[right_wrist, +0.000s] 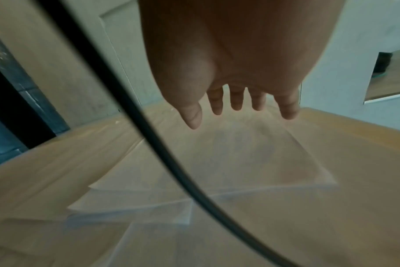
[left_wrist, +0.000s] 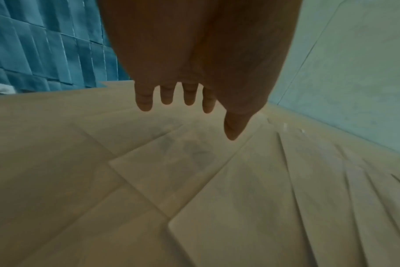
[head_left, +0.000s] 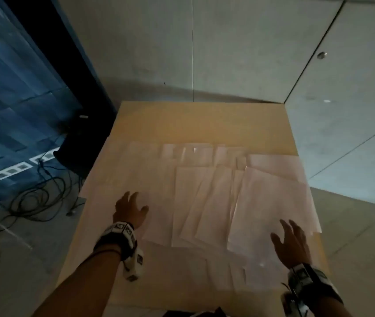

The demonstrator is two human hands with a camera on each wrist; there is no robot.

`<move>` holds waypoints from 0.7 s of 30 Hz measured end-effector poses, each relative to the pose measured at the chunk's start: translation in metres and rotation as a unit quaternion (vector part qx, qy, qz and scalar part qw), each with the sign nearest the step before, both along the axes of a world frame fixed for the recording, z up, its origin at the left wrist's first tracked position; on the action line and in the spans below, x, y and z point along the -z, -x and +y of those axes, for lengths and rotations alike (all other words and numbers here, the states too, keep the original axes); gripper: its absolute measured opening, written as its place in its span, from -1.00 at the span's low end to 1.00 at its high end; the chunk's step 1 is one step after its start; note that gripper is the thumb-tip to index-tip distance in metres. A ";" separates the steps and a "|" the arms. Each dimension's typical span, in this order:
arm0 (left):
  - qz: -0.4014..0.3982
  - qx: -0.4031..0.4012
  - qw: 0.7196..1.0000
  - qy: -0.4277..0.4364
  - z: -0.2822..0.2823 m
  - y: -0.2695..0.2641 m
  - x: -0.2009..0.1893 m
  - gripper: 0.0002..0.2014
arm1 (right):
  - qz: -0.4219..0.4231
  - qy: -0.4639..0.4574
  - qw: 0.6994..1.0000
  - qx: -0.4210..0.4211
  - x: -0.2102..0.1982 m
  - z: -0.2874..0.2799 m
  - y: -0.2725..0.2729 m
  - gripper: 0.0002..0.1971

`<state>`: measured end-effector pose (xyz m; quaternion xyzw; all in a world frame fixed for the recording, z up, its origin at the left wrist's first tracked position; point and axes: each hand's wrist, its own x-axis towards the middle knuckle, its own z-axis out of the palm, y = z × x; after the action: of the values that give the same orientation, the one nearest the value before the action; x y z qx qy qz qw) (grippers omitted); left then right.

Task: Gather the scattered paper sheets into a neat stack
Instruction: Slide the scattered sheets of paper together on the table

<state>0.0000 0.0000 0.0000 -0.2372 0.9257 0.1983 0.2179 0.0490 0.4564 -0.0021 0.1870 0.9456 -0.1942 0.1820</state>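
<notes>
Several white paper sheets lie scattered and overlapping across a light wooden table. My left hand hovers over the sheets at the table's left side, fingers spread and straight, holding nothing. Seen from the left wrist, the left hand hangs above overlapping sheets without touching them. My right hand is spread over the large sheet at the right. From the right wrist, its fingers hang open above a fan of sheets.
The table sits in a corner of grey walls. Left of it are a dark blue panel, floor sockets and tangled cables. A black cable crosses the right wrist view. Bare wood shows at the far end.
</notes>
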 end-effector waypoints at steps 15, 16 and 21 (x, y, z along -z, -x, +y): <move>-0.118 -0.036 0.992 0.007 0.051 0.000 0.026 -0.10 | -0.090 -0.029 0.993 -0.067 0.012 -0.039 0.001 -0.23; -0.119 -0.036 0.992 0.004 0.055 -0.001 0.026 -0.11 | -0.093 -0.030 0.992 -0.076 0.011 -0.041 0.001 -0.23; -0.080 -0.062 0.995 0.006 0.045 0.006 0.014 -0.18 | -0.076 -0.022 0.995 -0.057 0.005 -0.035 0.010 -0.25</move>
<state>-0.0059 0.0452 -0.0142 -0.3104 0.8899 0.1864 0.2775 0.0393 0.4216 -0.0072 0.1508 0.9423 -0.1475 0.2598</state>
